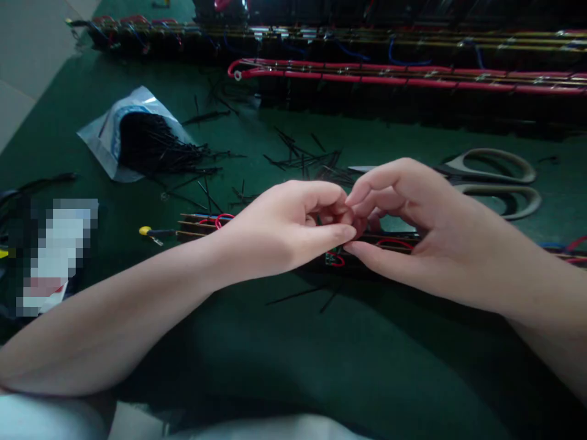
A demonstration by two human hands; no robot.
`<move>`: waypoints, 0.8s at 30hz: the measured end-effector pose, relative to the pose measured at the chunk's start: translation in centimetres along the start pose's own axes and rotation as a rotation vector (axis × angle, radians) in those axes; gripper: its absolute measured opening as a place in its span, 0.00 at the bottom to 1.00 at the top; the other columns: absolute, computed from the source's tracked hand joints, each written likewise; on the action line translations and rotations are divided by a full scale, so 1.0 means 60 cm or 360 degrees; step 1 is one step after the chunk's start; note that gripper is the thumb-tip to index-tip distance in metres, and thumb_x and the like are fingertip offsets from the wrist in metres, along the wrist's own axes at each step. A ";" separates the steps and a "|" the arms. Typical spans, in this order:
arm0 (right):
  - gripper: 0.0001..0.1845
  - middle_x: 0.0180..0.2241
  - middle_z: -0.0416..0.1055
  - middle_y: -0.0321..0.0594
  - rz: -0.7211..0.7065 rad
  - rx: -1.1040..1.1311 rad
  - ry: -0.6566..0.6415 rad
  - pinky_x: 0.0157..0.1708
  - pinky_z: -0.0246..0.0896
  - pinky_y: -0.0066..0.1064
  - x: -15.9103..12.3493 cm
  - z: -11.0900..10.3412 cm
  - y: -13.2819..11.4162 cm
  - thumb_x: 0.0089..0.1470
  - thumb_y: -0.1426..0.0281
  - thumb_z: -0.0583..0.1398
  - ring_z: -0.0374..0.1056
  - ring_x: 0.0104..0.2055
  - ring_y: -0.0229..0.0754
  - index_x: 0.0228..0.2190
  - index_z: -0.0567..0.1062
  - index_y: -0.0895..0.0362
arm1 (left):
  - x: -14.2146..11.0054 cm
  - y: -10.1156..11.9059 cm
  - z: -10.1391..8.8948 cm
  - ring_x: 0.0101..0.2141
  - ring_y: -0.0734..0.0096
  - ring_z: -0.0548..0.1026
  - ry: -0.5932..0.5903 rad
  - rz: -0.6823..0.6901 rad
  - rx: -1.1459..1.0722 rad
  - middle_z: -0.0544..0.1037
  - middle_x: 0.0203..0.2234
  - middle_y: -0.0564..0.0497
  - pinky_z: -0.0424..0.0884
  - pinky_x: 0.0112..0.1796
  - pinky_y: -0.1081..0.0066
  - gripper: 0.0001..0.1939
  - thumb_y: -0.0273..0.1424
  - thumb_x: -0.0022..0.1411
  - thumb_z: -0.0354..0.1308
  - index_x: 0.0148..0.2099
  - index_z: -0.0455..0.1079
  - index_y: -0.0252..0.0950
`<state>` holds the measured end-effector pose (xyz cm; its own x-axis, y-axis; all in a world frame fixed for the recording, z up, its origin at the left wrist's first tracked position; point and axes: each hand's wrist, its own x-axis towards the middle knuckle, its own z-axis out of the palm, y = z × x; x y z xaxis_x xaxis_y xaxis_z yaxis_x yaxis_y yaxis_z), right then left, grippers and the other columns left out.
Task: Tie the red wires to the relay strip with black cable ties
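Above a long, thin strip assembly with coloured wires [197,226], my two hands meet at their fingertips. My left hand [284,226] is closed in a pinch, thumb against curled fingers. From the other side my right hand [426,226] pinches too, its thumb and fingertips touching those of the left. Whatever they hold is hidden among the fingers. A small green circuit piece with a red wire [331,259] shows on the assembly just below the fingertips. At the assembly's left end is a yellow-tipped lead [145,231].
A clear plastic bag [140,98] spills black cable ties [151,143] at upper left, with more scattered behind the hands. Scissors [532,174] lie beyond my right hand. Longer wired assemblies with red cable [389,79] run along the back of the green table [284,360].
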<state>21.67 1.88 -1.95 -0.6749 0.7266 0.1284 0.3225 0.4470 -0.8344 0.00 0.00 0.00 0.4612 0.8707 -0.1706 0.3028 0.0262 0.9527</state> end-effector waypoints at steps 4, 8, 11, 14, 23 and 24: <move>0.19 0.38 0.77 0.30 0.0056 -0.0018 0.0006 0.37 0.75 0.38 0.000 0.004 -0.001 0.58 0.67 0.65 0.78 0.42 0.44 0.49 0.66 0.44 | -0.002 -0.004 0.003 0.27 0.80 0.70 0.0034 0.0041 0.0051 0.75 0.25 0.58 0.65 0.27 0.77 0.07 0.22 0.64 0.63 0.32 0.73 0.34; 0.13 0.35 0.75 0.32 0.0045 -0.0077 0.0057 0.32 0.70 0.37 0.002 0.004 -0.002 0.56 0.67 0.66 0.75 0.36 0.43 0.41 0.69 0.48 | -0.006 -0.009 0.009 0.27 0.79 0.69 0.0172 0.0151 0.0275 0.75 0.25 0.59 0.63 0.28 0.75 0.06 0.23 0.64 0.63 0.33 0.74 0.35; 0.08 0.29 0.73 0.33 -0.0006 -0.0208 0.0016 0.27 0.61 0.36 0.006 0.001 -0.003 0.57 0.68 0.65 0.68 0.29 0.41 0.30 0.69 0.49 | -0.008 -0.013 0.011 0.28 0.79 0.69 0.0204 0.0240 0.0441 0.77 0.27 0.59 0.63 0.30 0.75 0.06 0.22 0.65 0.61 0.35 0.75 0.36; 0.14 0.26 0.72 0.34 0.0012 -0.0205 -0.0012 0.25 0.57 0.37 0.011 0.000 -0.003 0.57 0.66 0.65 0.65 0.27 0.42 0.25 0.67 0.49 | -0.010 -0.016 0.011 0.31 0.77 0.72 0.0193 0.0292 0.0551 0.79 0.31 0.58 0.64 0.32 0.74 0.06 0.23 0.66 0.59 0.36 0.76 0.37; 0.21 0.24 0.68 0.34 -0.0015 -0.0170 -0.0093 0.24 0.55 0.33 0.012 -0.004 -0.004 0.57 0.65 0.66 0.62 0.25 0.38 0.19 0.63 0.51 | -0.015 -0.017 0.014 0.33 0.73 0.75 0.0257 0.0339 0.0864 0.83 0.33 0.57 0.64 0.44 0.68 0.07 0.25 0.70 0.57 0.38 0.76 0.38; 0.20 0.24 0.68 0.34 -0.0011 -0.0166 -0.0102 0.23 0.55 0.33 0.012 -0.005 -0.003 0.56 0.65 0.66 0.62 0.25 0.37 0.19 0.63 0.51 | -0.015 -0.016 0.014 0.33 0.73 0.75 0.0265 0.0345 0.0875 0.83 0.33 0.57 0.64 0.44 0.68 0.07 0.25 0.70 0.57 0.39 0.75 0.38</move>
<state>21.30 2.47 -1.54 -0.7173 0.6901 0.0967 0.3827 0.5061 -0.7729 -0.03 -1.23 -0.99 0.4374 0.8941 0.0961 0.6230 -0.3784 0.6846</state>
